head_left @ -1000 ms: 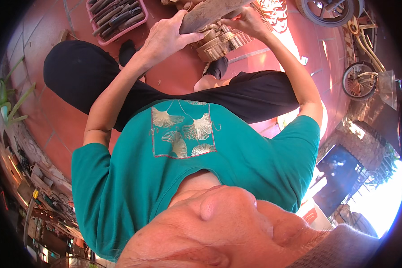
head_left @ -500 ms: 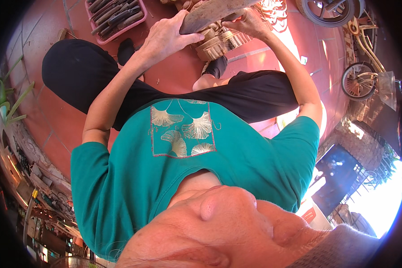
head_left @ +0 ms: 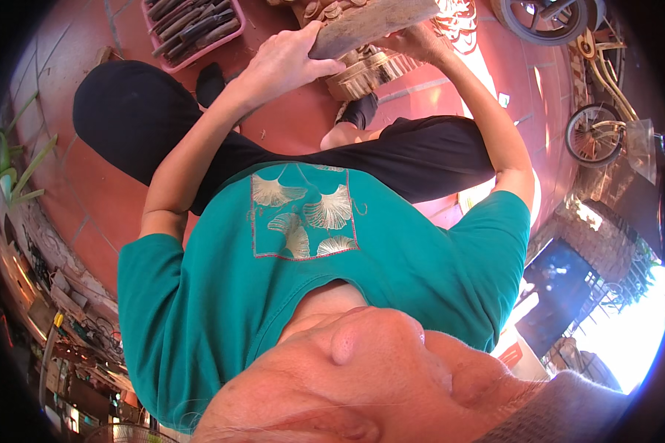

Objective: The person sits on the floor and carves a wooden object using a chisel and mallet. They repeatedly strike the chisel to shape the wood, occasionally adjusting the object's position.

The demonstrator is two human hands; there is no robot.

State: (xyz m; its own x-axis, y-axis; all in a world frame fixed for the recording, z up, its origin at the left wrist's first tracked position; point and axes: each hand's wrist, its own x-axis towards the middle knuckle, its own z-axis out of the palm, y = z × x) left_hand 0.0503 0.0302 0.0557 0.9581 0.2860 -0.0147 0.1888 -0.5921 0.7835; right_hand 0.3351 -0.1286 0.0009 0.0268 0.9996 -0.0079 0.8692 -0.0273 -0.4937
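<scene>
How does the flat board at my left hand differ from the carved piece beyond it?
The board is plain and flat-faced; the carved piece has raised, rounded shapes. The board looks greyer; the carved piece is a warmer tan. The board is gripped by your left hand, while the carved piece sits partly hidden behind the board. Both look wooden.

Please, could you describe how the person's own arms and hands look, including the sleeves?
Both the left hand and the right hand show no glove, though the right is partly hidden. The forearms are bare, with no watch or bracelet visible. The left sleeve and right sleeve are short, loose and plain teal green.
</scene>
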